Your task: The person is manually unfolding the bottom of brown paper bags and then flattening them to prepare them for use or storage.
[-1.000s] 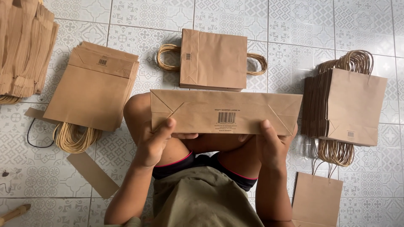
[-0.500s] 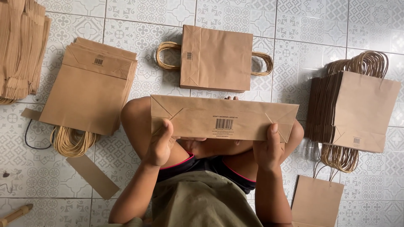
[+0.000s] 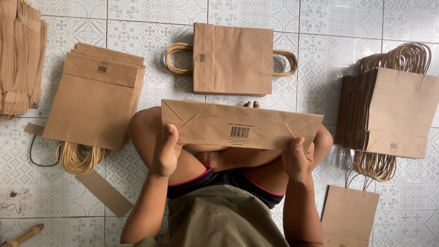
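A folded brown paper bag [image 3: 240, 124] was held flat above the lap, left hand [image 3: 165, 153] gripping its left end, right hand [image 3: 297, 160] apparently clasping its right.

floor: grey-white patterned tiles [image 3: 347, 18] | light: soft, probably daylight

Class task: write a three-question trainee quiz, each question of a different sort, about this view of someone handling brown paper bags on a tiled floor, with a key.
1. True or false: both hands grip one folded bag.
2. Which stack's handles point toward the person? A left stack B single bag ahead
3. What colour are the bags?

Key:
1. True: left hand and right hand hold the folded bag.
2. A, the left stack; the bag ahead has handles sideways.
3. Brown.
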